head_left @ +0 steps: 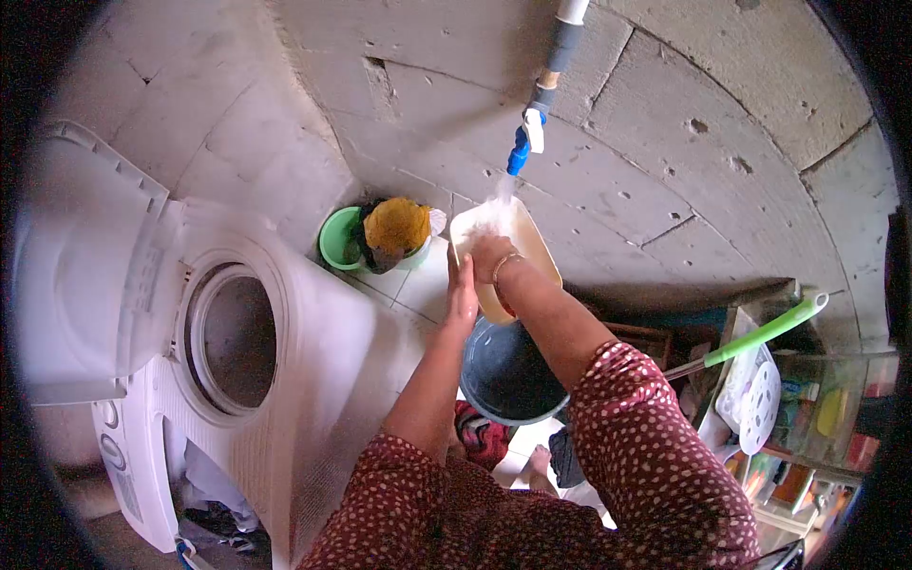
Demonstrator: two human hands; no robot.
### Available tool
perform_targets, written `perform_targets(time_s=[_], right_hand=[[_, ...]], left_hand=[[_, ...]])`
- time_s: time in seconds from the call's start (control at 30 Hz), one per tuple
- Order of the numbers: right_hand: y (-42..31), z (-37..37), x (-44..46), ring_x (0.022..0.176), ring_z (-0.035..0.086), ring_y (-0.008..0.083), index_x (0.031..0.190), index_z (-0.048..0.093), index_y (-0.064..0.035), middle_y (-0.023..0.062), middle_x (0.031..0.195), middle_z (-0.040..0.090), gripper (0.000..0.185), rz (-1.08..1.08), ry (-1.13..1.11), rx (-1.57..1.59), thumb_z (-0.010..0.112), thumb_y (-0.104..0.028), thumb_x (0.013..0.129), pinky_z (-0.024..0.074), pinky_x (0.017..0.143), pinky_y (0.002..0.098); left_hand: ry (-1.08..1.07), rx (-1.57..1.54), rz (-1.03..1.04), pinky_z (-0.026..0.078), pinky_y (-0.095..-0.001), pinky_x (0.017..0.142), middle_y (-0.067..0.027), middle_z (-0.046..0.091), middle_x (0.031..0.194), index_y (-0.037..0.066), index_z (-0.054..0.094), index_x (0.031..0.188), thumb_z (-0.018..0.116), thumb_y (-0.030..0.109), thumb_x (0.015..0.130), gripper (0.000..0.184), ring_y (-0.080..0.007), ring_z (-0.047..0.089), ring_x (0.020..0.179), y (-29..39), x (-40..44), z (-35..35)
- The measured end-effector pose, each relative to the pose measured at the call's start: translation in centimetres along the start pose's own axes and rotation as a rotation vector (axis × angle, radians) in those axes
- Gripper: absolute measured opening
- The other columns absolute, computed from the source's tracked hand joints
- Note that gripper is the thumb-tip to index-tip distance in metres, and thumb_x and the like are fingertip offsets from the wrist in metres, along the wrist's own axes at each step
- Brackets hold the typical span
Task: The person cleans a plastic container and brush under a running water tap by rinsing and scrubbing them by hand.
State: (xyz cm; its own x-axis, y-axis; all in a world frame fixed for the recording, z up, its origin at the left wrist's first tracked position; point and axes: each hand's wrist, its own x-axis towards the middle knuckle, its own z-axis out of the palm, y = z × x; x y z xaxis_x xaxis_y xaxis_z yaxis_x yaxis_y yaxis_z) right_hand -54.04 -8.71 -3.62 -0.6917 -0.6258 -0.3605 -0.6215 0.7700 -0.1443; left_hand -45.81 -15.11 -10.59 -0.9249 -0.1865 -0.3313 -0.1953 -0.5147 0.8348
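Water runs from a blue tap (521, 152) into a pale yellow rectangular container (535, 245), which is tilted below it. My left hand (463, 290) presses along the container's near left side and supports it. Inside the container, under the stream, is my right hand (488, 256), with a bracelet at the wrist; splashing water and the hand's angle hide its fingertips. A dark round basin (513, 370) stands on the floor beneath the container.
At left is a white washing machine (323, 332) with its lid raised. A green bucket (340, 237) and a bundle of cloth (397, 225) sit by the wall. To the right are a green-handled utensil (768, 331) and a shelf of packets (807, 404).
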Motion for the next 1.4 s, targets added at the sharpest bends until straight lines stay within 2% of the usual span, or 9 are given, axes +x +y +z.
perform_targets(time_s=[0.1,0.23,0.33,0.7,0.87,1.0,1.07,1.17,1.4], right_hand=[[-0.8,1.7,-0.4,0.088,0.058,0.0325,0.098,0.059,-0.0022,0.0184,0.094,0.059,0.033,-0.025,0.229,-0.046,0.051,-0.025,0.075,0.0460,0.077,0.0400],[1.0,-0.4,1.1,0.078,0.061,0.0272,0.102,0.058,-0.0013,0.0154,0.095,0.061,0.039,0.020,-0.179,0.213,0.059,-0.019,0.068,0.0477,0.074,0.0316],[2.3,-0.4,-2.1,0.064,0.057,0.0215,0.093,0.060,-0.0011,0.0078,0.073,0.061,0.031,0.013,-0.041,1.680,0.065,-0.003,0.063,0.0469,0.052,0.0314],[2.5,3.2,0.5,0.082,0.058,0.0147,0.105,0.057,-0.0083,0.0052,0.089,0.061,0.029,0.024,0.149,0.020,0.056,-0.020,0.079,0.0476,0.071,0.0266],[3.6,2.7,0.2,0.086,0.058,0.0190,0.107,0.054,-0.0025,0.0043,0.089,0.060,0.033,0.173,-0.088,1.356,0.055,-0.022,0.081,0.0492,0.072,0.0315],[3.1,4.7,0.2,0.066,0.059,0.0194,0.096,0.057,-0.0015,0.0025,0.069,0.057,0.022,-0.159,0.021,0.960,0.057,-0.014,0.078,0.0500,0.056,0.0346],[0.9,2.2,-0.7,0.054,0.058,0.0188,0.095,0.057,-0.0013,0.0027,0.063,0.057,0.022,0.252,-0.099,1.132,0.057,-0.015,0.078,0.0481,0.047,0.0325],[1.2,2.3,0.0,0.042,0.052,0.0175,0.091,0.057,-0.0004,0.0059,0.057,0.056,0.020,0.061,0.051,0.696,0.055,-0.016,0.079,0.0432,0.039,0.0313],[2.9,2.3,0.4,0.044,0.051,0.0173,0.084,0.056,-0.0006,0.0073,0.062,0.057,0.016,0.189,-0.152,1.725,0.054,-0.016,0.081,0.0402,0.035,0.0325]], left_hand=[[0.101,0.059,0.170,0.022,-0.0358,0.101,-0.0155,0.020,0.136,0.007,0.010,0.136,0.040,0.045,0.086,0.070,-0.0276,0.025,0.124,0.3,-0.7,0.5],[0.200,-0.085,0.006,0.036,-0.0372,0.092,-0.0140,0.041,0.124,0.004,0.023,0.131,0.037,0.051,0.085,0.067,-0.0267,0.044,0.110,-1.3,-0.4,-2.1],[0.171,-0.043,0.028,0.035,-0.0368,0.092,-0.0138,0.042,0.123,0.004,0.024,0.131,0.037,0.050,0.086,0.066,-0.0268,0.045,0.109,-2.8,0.4,-3.5],[0.043,0.102,0.141,0.024,-0.0368,0.099,-0.0148,0.023,0.135,0.010,0.012,0.136,0.041,0.038,0.087,0.064,-0.0275,0.027,0.122,3.6,-3.0,0.9],[0.090,-0.027,0.099,0.025,-0.0369,0.099,-0.0143,0.025,0.134,0.010,0.014,0.135,0.042,0.038,0.086,0.063,-0.0267,0.029,0.120,0.9,-1.8,-0.3],[0.172,-0.041,0.126,0.037,-0.0419,0.090,-0.0115,0.030,0.129,0.019,0.015,0.134,0.047,0.041,0.084,0.063,-0.0288,0.036,0.115,0.5,-1.4,-0.5],[0.156,-0.041,0.156,0.037,-0.0430,0.089,-0.0119,0.031,0.129,0.020,0.015,0.134,0.047,0.041,0.084,0.063,-0.0293,0.037,0.114,-0.1,-0.9,-0.6],[0.178,-0.055,0.119,0.037,-0.0432,0.089,-0.0120,0.031,0.129,0.019,0.015,0.134,0.046,0.040,0.084,0.063,-0.0293,0.037,0.114,0.3,-1.1,-0.6],[0.051,-0.205,0.155,0.034,-0.0423,0.092,-0.0129,0.029,0.130,0.014,0.015,0.134,0.046,0.042,0.084,0.065,-0.0296,0.036,0.115,1.1,-0.9,-0.1]])
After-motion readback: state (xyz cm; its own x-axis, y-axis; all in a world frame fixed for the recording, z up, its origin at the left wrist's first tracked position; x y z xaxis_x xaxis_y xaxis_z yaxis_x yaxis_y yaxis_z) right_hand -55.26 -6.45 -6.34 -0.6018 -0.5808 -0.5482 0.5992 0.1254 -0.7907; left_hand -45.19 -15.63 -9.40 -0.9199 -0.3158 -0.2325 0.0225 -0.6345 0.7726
